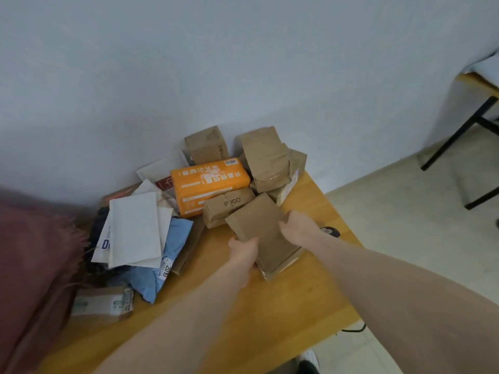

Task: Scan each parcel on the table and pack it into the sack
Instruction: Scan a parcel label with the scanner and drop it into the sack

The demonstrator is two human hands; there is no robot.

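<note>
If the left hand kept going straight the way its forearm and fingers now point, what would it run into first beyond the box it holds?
Probably the PICO box. The left hand points up the table past the flat brown box; depth is unclear.

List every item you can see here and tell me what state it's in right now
Flat brown box: held by both hands, tilted, near end on the table.
Left hand: grips the box's near left edge.
Right hand: grips its right edge.
Orange box: lying in the pile, barcode up.
PICO box: lying against the orange box.
White mailer: lying atop the blue bag.
</note>
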